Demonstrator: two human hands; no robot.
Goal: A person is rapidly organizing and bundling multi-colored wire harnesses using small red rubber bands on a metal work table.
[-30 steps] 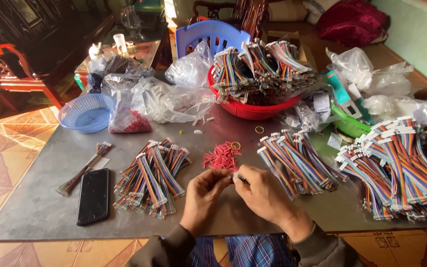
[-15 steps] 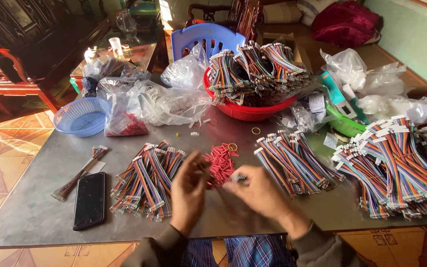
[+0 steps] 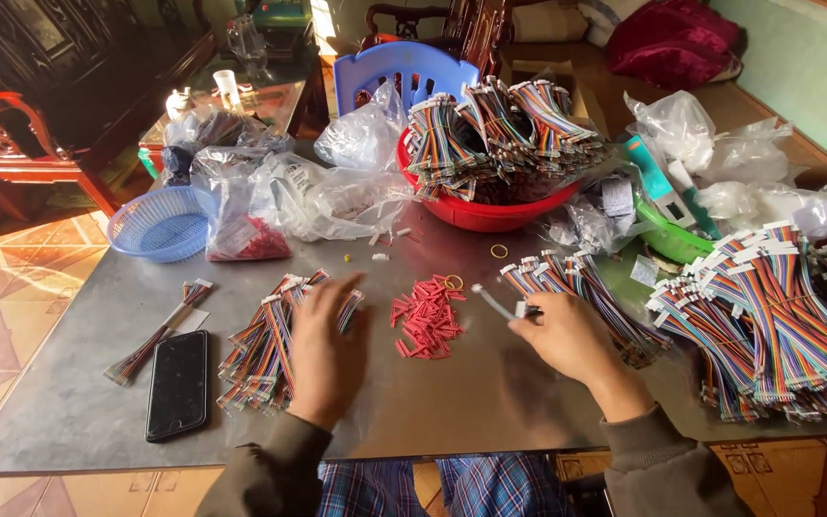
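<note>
Working at a metal table (image 3: 490, 402), our left hand (image 3: 325, 354) lies flat with fingers released over a pile of rainbow ribbon cables (image 3: 265, 345), while our right hand (image 3: 567, 330) pinches a thin white cable (image 3: 496, 302) beside loose red connectors (image 3: 426, 318).

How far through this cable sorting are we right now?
Done, by the look of it: a pile of rainbow cables lies under the left hand. In hand: the right hand pinches one thin piece. Left: the red bowl is heaped with cables, more cable stacks lie at right, and red sleeves remain loose.
</note>
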